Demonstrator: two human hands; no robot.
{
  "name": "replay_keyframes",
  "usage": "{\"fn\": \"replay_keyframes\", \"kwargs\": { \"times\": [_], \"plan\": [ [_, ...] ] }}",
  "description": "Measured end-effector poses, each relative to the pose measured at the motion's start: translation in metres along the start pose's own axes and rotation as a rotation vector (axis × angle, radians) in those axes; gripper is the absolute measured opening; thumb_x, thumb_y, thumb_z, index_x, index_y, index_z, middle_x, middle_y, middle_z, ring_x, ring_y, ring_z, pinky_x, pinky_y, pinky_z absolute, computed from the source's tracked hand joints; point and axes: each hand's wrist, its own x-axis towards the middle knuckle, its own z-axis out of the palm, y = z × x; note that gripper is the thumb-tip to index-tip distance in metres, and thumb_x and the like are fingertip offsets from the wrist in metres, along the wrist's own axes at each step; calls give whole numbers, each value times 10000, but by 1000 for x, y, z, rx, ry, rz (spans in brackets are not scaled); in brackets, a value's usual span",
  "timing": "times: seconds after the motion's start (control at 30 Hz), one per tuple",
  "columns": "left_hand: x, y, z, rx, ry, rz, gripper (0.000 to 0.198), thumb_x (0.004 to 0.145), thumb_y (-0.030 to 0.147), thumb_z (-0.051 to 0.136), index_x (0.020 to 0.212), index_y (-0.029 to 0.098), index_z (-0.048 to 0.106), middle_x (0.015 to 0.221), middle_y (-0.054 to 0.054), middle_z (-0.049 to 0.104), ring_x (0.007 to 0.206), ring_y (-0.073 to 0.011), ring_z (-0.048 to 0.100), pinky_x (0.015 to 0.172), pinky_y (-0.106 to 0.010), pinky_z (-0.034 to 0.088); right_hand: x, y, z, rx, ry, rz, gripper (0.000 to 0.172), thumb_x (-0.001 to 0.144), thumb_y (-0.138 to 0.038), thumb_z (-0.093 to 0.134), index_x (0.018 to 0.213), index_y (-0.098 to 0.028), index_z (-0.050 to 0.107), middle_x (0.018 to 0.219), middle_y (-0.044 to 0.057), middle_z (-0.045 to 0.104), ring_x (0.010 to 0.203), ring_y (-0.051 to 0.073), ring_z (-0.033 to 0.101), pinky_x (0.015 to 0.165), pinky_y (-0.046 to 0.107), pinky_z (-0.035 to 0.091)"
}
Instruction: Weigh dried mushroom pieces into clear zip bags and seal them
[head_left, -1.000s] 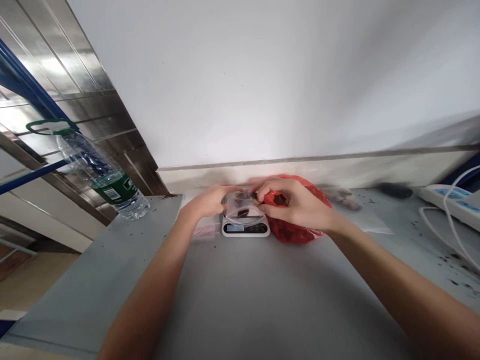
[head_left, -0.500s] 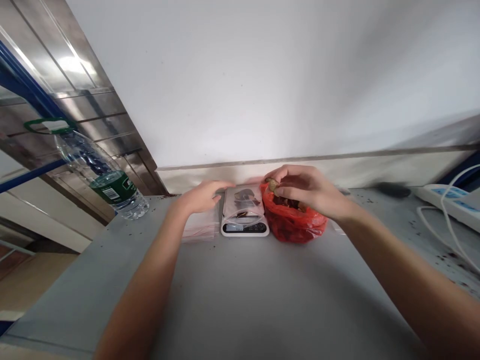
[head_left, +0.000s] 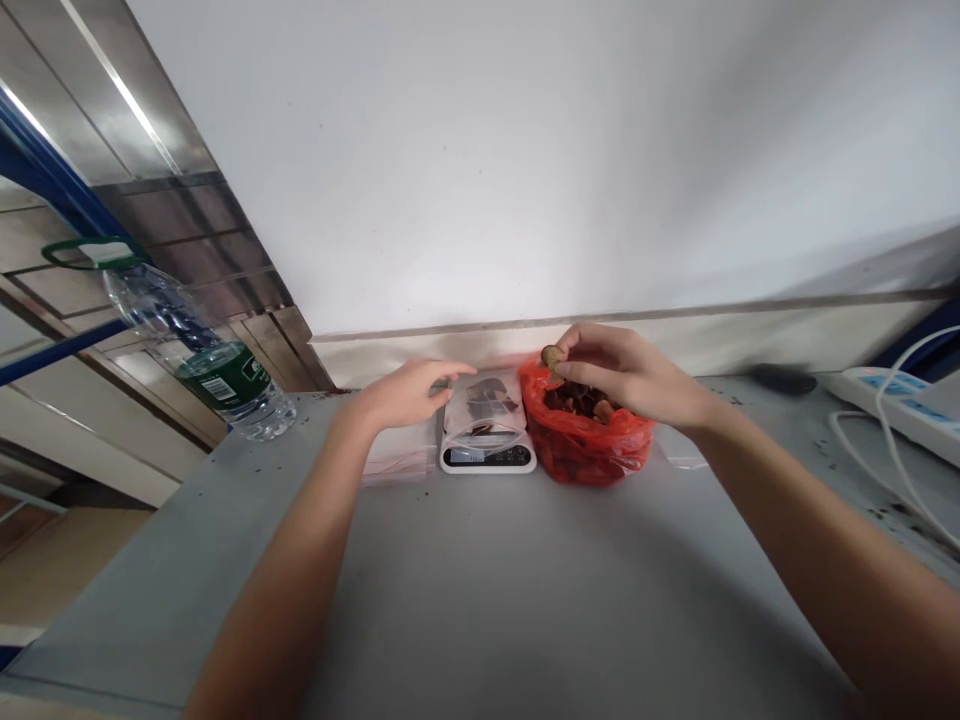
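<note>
Nearest, the grey worktop (head_left: 480, 580) lay in front of the white scale (head_left: 489, 461), the forearms reaching in on either side of it. The scale's display was lit, its digits too blurred to read surely. A clear bag (head_left: 491, 408) lay on the scale with some dark pieces inside. Just left of the scale were flat zip bags (head_left: 397, 458) with pinkish edges; just right of it stood an open red bag (head_left: 585, 452) holding dark and brown pieces.

The left hand (head_left: 409, 392) was beside the scale's rear left corner, thumb and fingers apart, gripping nothing visible; whether a fingertip touched the clear bag, I could not tell. The right hand (head_left: 634, 375) was right of the scale, above the red bag, pinching 1 small brownish piece (head_left: 553, 356) between thumb and fingers.

What had changed was the right hand's place: 1 second earlier it worked at the clear bag along with the left hand, and now it was off the scale. That meant, I judged, that the pinched piece added nothing to the scale's load at this moment.

A big bottle (head_left: 225, 378) with a green label stood well left of the scale. Well to its right were a white device (head_left: 904, 405) and a blurred dark object (head_left: 782, 378). Behind the scale rose the white wall (head_left: 480, 180).
</note>
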Motion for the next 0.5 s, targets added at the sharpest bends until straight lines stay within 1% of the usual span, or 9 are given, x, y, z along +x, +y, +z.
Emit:
{"fn": "replay_keyframes", "kwargs": {
  "times": [0.07, 0.13, 0.2, 0.27, 0.33, 0.4, 0.43, 0.5],
  "plan": [
    [-1, 1, -1, -14, -4, 2, 511, 959, 234, 404, 1440, 281, 569, 1433, -75, 635, 1248, -270, 633, 942, -357, 527, 0, 0, -4, -63, 24, -1, 275, 798, -485, 635, 761, -223, 561, 777, 31, 638, 736, 192, 578, 676, 327, 461],
    [-2, 3, -3, -33, -4, 3, 481, 966, 274, 420, 1418, 269, 584, 1403, -85, 652, 1227, -270, 639, 926, -351, 520, 1, 2, -9, -181, 42, 24, 256, 797, -479, 597, 754, -228, 571, 782, 39, 658, 752, 209, 610, 696, 341, 481],
    [-3, 6, -5, -56, -16, 4, 446, 966, 321, 438, 1369, 246, 613, 1336, -98, 685, 1174, -266, 657, 889, -337, 517, 0, 4, -15, -387, 54, 112, 183, 770, -416, 586, 755, -234, 592, 808, 52, 695, 793, 237, 647, 711, 353, 496],
    [-4, 9, -7, -73, -42, 12, 404, 954, 388, 470, 1277, 224, 649, 1246, -101, 710, 1091, -259, 674, 842, -325, 510, 0, 7, -20, -615, 44, 239, 127, 728, -336, 596, 798, -238, 637, 878, 70, 737, 859, 274, 676, 716, 366, 510],
    [-4, 13, -8, -69, -68, 24, 387, 916, 475, 536, 1174, 214, 660, 1168, -96, 707, 1013, -252, 669, 800, -320, 495, -1, 8, -24, -742, 32, 322, 191, 708, -287, 600, 874, -240, 682, 976, 81, 762, 933, 301, 695, 729, 372, 529],
    [-4, 16, -7, -36, -87, 30, 420, 834, 526, 642, 1111, 211, 629, 1118, -87, 678, 948, -242, 643, 753, -311, 474, -1, 7, -27, -746, 31, 318, 228, 730, -289, 591, 923, -240, 702, 1029, 81, 770, 975, 301, 708, 758, 371, 550],
    [-3, 17, -5, -11, -98, 31, 442, 788, 515, 695, 1097, 212, 604, 1100, -80, 658, 917, -234, 624, 723, -302, 459, -1, 5, -27, -723, 33, 291, 222, 746, -304, 585, 922, -239, 705, 1031, 79, 773, 981, 297, 714, 773, 369, 558],
    [-2, 19, -1, 43, -122, 31, 440, 727, 409, 751, 1069, 219, 550, 1060, -58, 623, 843, -205, 580, 660, -281, 421, -1, 2, -27, -658, -6, 212, 218, 777, -348, 575, 914, -239, 705, 1018, 74, 780, 971, 288, 725, 801, 377, 572]
  ]
}}
